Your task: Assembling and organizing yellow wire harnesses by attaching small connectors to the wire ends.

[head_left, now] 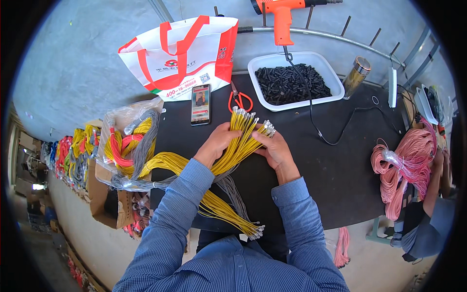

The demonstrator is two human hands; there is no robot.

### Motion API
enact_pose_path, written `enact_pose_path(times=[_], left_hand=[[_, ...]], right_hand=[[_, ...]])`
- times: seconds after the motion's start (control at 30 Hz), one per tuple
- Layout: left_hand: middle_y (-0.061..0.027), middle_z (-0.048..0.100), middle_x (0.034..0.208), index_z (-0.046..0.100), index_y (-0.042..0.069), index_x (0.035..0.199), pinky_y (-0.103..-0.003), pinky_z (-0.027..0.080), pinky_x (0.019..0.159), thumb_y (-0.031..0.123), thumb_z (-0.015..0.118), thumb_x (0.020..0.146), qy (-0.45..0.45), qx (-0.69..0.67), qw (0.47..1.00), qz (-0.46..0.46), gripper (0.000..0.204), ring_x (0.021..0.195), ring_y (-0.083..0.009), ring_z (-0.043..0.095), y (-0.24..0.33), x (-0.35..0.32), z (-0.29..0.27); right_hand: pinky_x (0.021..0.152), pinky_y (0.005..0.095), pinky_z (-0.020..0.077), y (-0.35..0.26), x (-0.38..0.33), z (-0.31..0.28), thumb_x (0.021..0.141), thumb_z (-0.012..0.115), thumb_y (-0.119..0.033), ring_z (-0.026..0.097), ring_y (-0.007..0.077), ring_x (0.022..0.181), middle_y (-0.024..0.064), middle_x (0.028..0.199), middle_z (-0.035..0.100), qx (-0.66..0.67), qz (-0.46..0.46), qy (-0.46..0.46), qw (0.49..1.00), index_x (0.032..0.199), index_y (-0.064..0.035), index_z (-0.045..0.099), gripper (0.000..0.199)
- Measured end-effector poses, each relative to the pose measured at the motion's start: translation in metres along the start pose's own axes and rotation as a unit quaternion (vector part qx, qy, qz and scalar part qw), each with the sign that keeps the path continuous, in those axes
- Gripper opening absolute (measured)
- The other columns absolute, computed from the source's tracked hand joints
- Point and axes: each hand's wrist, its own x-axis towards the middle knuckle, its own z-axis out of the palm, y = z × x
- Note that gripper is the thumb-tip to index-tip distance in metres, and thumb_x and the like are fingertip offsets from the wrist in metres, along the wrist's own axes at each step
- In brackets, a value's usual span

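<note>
Right now both hands clasp the bundle of thin yellow wires w/ metal crimp ends on the black table, just below the white plastic tray of small black sleeves. Left hand wraps the bundle's left flank, grip closed round it; right hand pinches the fanned tips, fingers curled shut. To do it well, I'd judge: keep tips level, fan evenly, hold the bundle's lower half firm so the strands don't slide toward the loose grey wires beneath.
</note>
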Motion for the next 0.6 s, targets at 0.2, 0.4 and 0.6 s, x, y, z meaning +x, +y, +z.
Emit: enact_pose_path(times=[0.2, 0.4, 0.6], left_hand=[[-0.0153, 0.071, 0.111, 0.060, -0.005, 0.121, -0.036, 0.052, 0.093, 0.015, 0.066, 0.099, 0.092, 0.179, 0.979, 0.046, 0.030, 0.105, -0.0226, 0.068, 0.004, -0.012, 0.011], [-0.0180, 0.071, 0.111, 0.059, -0.004, 0.124, -0.036, 0.050, 0.096, 0.018, 0.068, 0.097, 0.083, 0.205, 0.971, 0.093, 0.036, 0.106, -0.0269, 0.069, 0.007, -0.019, 0.015], [-0.0234, 0.071, 0.114, 0.054, -0.003, 0.131, -0.040, 0.051, 0.096, 0.022, 0.069, 0.095, 0.121, 0.261, 0.951, 0.116, 0.046, 0.109, -0.0353, 0.070, 0.000, -0.014, 0.011]], right_hand=[[0.080, 0.0367, 0.0622, 0.002, 0.001, 0.003, 0.091, 0.080, -0.016, 0.073, 0.0205, 0.094, 0.0083, 0.107, 0.073, -0.004, 0.008, 0.047, 0.999, 0.121, -0.0056, 0.065, 0.035], [0.082, 0.0341, 0.0608, 0.004, 0.001, 0.004, 0.089, 0.080, -0.006, 0.073, 0.0195, 0.092, 0.0077, 0.107, 0.073, 0.047, -0.019, -0.008, 0.999, 0.115, -0.0046, 0.066, 0.029], [0.092, 0.0340, 0.0558, 0.012, 0.007, -0.001, 0.087, 0.080, -0.001, 0.071, 0.0198, 0.097, 0.0088, 0.108, 0.072, 0.054, -0.038, -0.034, 0.997, 0.115, -0.0045, 0.066, 0.031]])
